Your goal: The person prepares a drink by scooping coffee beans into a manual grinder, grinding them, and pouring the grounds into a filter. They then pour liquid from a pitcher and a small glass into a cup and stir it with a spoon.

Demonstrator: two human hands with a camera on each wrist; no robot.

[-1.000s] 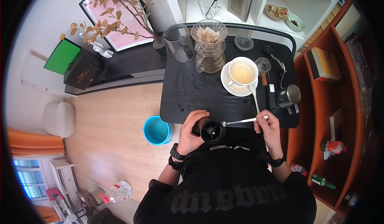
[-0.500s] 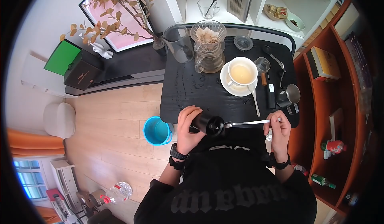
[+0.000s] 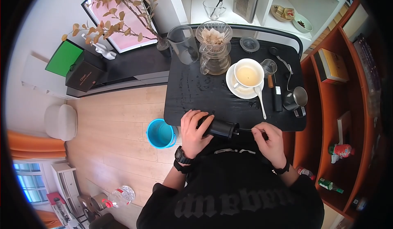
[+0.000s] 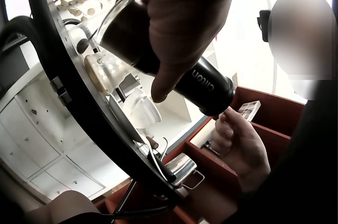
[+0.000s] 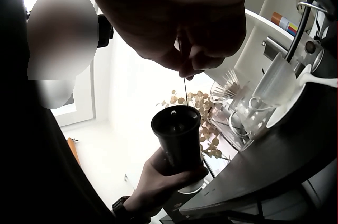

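While the left hand (image 3: pixel 195 134) wraps its fingers round a black cylindrical container (image 3: pixel 220 128), the right hand (image 3: pixel 271 144) pinches a thin metal utensil (image 3: pixel 246 130).

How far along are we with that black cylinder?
Already done, it seems: the cylinder is open at one end, and pale liquid is in the cup.
In hand: the left hand grips the cylinder; the right hand holds a thin utensil at its mouth.
Probably left: finishing there, then putting both down. How full the cylinder is, I can't tell.
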